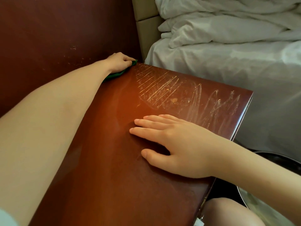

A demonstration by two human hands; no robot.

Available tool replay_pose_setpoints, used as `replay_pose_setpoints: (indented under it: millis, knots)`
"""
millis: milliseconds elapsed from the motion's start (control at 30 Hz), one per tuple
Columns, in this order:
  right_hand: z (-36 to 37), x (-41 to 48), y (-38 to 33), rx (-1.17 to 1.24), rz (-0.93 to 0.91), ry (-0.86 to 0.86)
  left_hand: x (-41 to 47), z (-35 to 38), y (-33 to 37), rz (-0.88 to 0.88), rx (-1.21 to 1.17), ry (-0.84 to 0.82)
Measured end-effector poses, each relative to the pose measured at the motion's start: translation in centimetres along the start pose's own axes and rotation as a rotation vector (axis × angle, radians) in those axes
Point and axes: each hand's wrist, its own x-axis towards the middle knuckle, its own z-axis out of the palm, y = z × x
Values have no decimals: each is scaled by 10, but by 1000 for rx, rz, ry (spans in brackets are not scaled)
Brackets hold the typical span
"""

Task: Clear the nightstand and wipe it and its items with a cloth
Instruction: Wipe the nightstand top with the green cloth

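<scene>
Left forearm (48, 119) stretches over scratched nightstand surface (114, 176); left grip (119, 61) clenches green cloth (117, 74) at far corner by wall (48, 30); right grip (177, 144) released, flat on surface, fingers (146, 123) straight. Bed (228, 62) just beside.

**Grip boxed in at the back corner**

The left hand (118, 61) grips the green cloth (116, 74) hard against the wall panel (57, 38), with the headboard (146, 33) just beyond. Nearer than the grip, the nightstand top (114, 160) lies open as far as the right hand (177, 144), which lies flat on it.
</scene>
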Motion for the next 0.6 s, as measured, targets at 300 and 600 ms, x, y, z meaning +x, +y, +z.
replay_pose_setpoints:
  millis: [300, 600]
  knots:
    - [-4, -1, -3, -31, 10, -42, -30, -4, 1, 84, -23, -86]
    - [-5, -2, -4, -38, 20, -46, -89, -3, -1, 305, -1, -107]
